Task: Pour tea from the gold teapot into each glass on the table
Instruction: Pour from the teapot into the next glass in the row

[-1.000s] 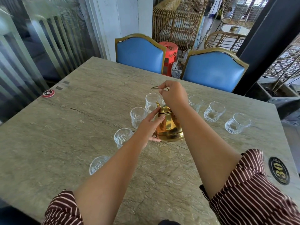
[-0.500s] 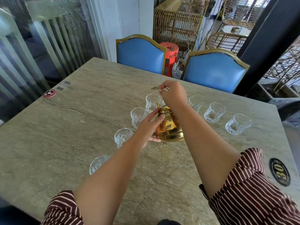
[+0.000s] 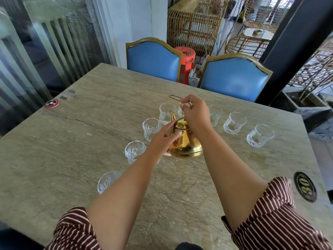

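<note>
- At table centre: gold teapot (image 3: 185, 139) stands upright on the grey-green stone table (image 3: 72, 150), inside an arc of clear glasses (image 3: 234, 122).
- Left hand (image 3: 162, 141): fingers straight, resting against the teapot's side.
- Right hand (image 3: 194, 116): pinches the raised wire handle (image 3: 175, 97).
- Far edge: two blue chairs (image 3: 153, 60), with rattan furniture (image 3: 191, 26) behind them.
- Near right corner: black "30" badge (image 3: 305, 187).

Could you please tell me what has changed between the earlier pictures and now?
Nothing has visibly changed. The right hand still pinches the wire handle above the gold teapot, the left hand still rests against its side, and the glasses stand where they were on the table.
</note>
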The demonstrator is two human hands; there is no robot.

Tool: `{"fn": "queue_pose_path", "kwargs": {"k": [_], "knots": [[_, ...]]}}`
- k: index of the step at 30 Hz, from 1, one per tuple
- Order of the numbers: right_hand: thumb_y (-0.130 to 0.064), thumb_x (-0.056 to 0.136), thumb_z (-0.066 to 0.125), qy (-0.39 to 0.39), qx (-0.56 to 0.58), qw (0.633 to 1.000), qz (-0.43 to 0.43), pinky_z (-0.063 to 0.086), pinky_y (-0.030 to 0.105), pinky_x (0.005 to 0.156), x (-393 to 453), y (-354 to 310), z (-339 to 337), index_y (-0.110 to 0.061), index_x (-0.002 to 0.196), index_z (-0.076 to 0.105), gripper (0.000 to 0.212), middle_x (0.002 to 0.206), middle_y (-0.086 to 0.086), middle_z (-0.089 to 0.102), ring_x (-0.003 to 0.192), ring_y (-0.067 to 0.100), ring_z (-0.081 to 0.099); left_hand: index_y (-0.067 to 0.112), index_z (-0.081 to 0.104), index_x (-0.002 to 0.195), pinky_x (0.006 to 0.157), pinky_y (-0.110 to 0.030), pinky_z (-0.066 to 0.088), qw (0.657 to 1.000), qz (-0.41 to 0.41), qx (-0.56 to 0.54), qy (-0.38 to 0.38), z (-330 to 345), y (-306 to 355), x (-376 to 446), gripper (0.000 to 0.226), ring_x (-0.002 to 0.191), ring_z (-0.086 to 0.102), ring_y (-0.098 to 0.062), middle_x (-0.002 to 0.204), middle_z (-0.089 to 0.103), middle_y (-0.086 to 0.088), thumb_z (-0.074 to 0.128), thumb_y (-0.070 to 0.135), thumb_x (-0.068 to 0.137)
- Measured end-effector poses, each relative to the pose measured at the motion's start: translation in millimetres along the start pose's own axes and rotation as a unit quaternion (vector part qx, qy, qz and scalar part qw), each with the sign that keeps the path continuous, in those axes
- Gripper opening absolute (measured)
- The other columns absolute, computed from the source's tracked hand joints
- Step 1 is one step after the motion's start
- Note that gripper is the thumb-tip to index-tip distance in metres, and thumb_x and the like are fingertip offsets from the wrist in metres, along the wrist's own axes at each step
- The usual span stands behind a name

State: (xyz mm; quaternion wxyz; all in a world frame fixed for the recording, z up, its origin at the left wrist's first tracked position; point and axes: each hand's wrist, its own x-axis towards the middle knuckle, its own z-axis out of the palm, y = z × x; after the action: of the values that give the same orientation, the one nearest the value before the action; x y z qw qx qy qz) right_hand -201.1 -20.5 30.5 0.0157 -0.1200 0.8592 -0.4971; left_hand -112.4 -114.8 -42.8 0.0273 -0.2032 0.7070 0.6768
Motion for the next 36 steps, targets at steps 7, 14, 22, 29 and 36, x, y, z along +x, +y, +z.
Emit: {"fn": "queue_pose_path", "kwargs": {"k": [7, 14, 22, 29, 36], "knots": [[-0.020, 0.092, 0.061, 0.017, 0.058, 0.998, -0.005, 0.040, 0.018, 0.055, -28, 5, -4, -0.023, 0.094, 0.067, 0.007, 0.101, -0.009, 0.069, 0.076, 0.007, 0.059, 0.056, 0.040, 0.143, 0.070, -0.039, 0.059, 1.000, 0.007, 0.016, 0.023, 4, -6, -18, 0.061, 0.122, 0.058, -0.027, 0.141, 0.053, -0.005, 0.067, 0.045, 0.090], [-0.019, 0.091, 0.063, -0.033, 0.049, 0.998, -0.034, 0.047, 0.021, 0.068, -50, -5, -7, -0.023, 0.094, 0.069, 0.008, 0.098, -0.008, 0.070, 0.085, 0.006, 0.062, 0.057, 0.039, 0.142, 0.092, -0.056, 0.055, 0.998, 0.005, -0.024, 0.051, 8, -16, -57, 0.062, 0.127, 0.054, -0.024, 0.143, 0.047, 0.009, 0.068, 0.051, 0.087], [-0.018, 0.090, 0.064, -0.087, -0.026, 0.994, -0.064, 0.042, 0.023, 0.077, -60, -25, 4, -0.021, 0.095, 0.071, 0.009, 0.112, -0.006, 0.069, 0.097, 0.010, 0.060, 0.053, 0.047, 0.137, 0.088, -0.060, 0.056, 0.990, -0.044, -0.109, 0.076, 6, -21, -81, 0.054, 0.115, 0.061, -0.025, 0.116, 0.061, 0.001, 0.070, 0.042, 0.089], [-0.021, 0.090, 0.064, -0.095, -0.088, 0.989, -0.075, 0.049, 0.027, 0.075, -61, -41, 14, -0.023, 0.093, 0.071, 0.008, 0.111, -0.007, 0.070, 0.101, 0.014, 0.063, 0.048, 0.048, 0.139, 0.086, -0.059, 0.057, 0.985, -0.055, -0.149, 0.065, -2, -21, -87, 0.053, 0.093, 0.063, -0.010, 0.099, 0.063, 0.012, 0.068, 0.039, 0.091], [-0.020, 0.091, 0.063, -0.088, -0.102, 0.989, -0.067, 0.052, 0.029, 0.077, -61, -45, 17, -0.024, 0.091, 0.071, 0.008, 0.110, -0.008, 0.070, 0.099, 0.014, 0.063, 0.048, 0.047, 0.141, 0.084, -0.061, 0.058, 0.984, -0.072, -0.151, 0.056, -8, -16, -90, 0.054, 0.110, 0.061, -0.024, 0.105, 0.063, 0.012, 0.068, 0.039, 0.092]]}}
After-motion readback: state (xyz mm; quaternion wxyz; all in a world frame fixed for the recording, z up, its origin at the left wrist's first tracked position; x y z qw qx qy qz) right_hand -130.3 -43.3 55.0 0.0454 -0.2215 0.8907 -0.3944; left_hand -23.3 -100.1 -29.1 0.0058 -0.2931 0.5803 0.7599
